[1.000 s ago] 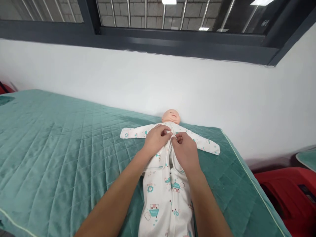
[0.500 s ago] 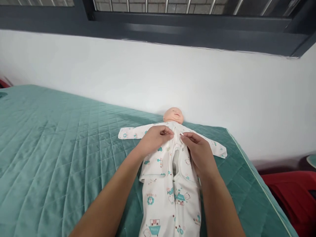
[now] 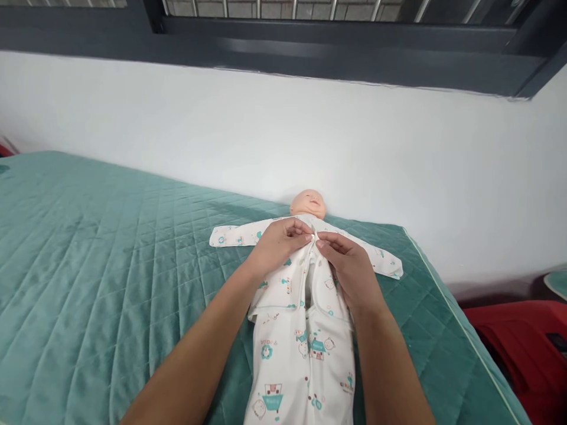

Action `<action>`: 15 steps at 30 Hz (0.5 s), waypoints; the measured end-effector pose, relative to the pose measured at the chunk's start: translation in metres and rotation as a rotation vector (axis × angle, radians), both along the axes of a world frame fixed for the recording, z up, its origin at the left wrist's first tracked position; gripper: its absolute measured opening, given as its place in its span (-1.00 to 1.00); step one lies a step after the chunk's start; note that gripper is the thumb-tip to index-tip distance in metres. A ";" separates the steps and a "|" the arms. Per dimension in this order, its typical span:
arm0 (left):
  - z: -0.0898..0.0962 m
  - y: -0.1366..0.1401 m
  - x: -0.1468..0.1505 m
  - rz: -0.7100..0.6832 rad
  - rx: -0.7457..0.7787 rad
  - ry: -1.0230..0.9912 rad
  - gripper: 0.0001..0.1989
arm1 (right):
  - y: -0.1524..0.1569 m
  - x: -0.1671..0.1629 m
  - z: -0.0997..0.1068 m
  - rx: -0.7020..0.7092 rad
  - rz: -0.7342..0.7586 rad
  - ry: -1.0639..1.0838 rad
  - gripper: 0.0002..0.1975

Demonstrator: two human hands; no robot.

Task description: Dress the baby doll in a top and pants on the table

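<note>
A baby doll (image 3: 309,202) lies on its back, its head close to the wall. It wears a white printed baby jacket (image 3: 279,295) with both sleeves spread out, above matching printed pants (image 3: 283,366). My left hand (image 3: 283,241) pinches one front edge of the jacket at the chest. Opposite it, my right hand (image 3: 348,260) pinches the other front edge, and the fingertips of both hands nearly meet. Below them the jacket front gapes in a narrow slit. Any fastener between my fingers is too small to make out.
A green quilted bedcover (image 3: 133,283) lies under the doll. Behind it rises a white wall (image 3: 221,130) beneath a dark window frame (image 3: 310,50) with metal bars. A red chair-like object (image 3: 518,336) stands beyond the bed's right edge.
My right hand has moved left toward my left hand, bringing the two jacket edges together at the chest. The view has shifted slightly.
</note>
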State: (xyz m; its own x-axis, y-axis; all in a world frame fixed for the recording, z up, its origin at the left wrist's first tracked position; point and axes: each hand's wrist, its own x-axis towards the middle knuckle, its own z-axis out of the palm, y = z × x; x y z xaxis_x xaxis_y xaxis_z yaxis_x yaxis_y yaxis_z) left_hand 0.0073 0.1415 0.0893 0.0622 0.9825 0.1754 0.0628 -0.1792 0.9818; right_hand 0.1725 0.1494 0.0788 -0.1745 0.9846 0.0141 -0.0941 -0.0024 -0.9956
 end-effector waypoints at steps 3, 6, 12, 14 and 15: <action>0.000 0.000 -0.002 -0.006 -0.016 -0.002 -0.88 | -0.001 0.001 0.004 -0.004 0.026 -0.095 -0.65; 0.000 0.000 -0.003 -0.047 -0.028 0.007 -0.88 | -0.002 0.001 0.009 0.001 0.053 -0.181 -0.63; 0.001 -0.001 -0.003 0.011 0.014 0.202 -0.85 | -0.001 -0.004 0.008 0.031 0.054 -0.271 -0.64; 0.002 -0.001 -0.002 0.048 0.005 0.281 -0.85 | 0.000 -0.004 0.005 0.048 0.048 -0.278 -0.63; 0.003 -0.002 -0.001 0.062 -0.008 0.303 -0.85 | -0.001 -0.004 0.004 0.061 0.045 -0.290 -0.63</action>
